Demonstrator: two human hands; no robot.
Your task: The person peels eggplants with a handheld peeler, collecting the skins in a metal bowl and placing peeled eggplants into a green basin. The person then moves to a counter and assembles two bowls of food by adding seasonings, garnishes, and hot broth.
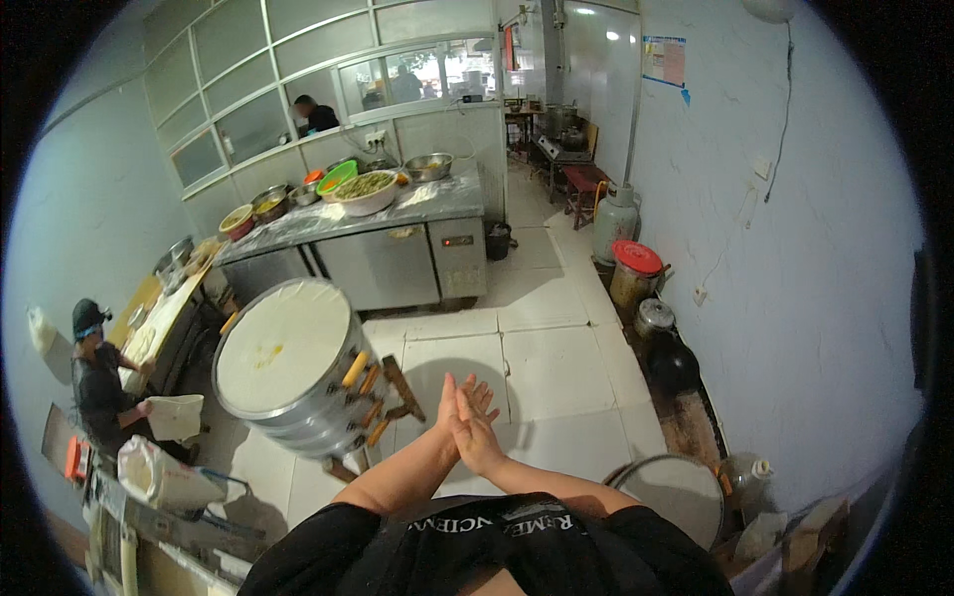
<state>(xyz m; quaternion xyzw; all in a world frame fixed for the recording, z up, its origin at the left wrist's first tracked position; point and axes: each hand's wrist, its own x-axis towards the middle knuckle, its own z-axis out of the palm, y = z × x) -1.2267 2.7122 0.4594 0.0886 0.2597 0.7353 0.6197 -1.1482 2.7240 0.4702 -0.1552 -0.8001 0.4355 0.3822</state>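
Observation:
My left hand (449,413) and my right hand (477,439) meet palm against palm in front of my chest, with fingers stretched out and somewhat spread. No object shows between them. To their left stands a stack of round metal steamer trays (298,436) with wooden handles, on a wooden stand (402,387). A pale cloth or sheet (287,346) with a small yellow stain covers its top. White floor tiles (551,372) lie beyond the hands.
A steel counter (380,261) holds a bowl of chopped greens (365,195) and other bowls. A person (104,380) works at a floured table on the left. Along the right wall stand a gas cylinder (616,223), a red-lidded container (636,257) and a round metal vessel (674,495).

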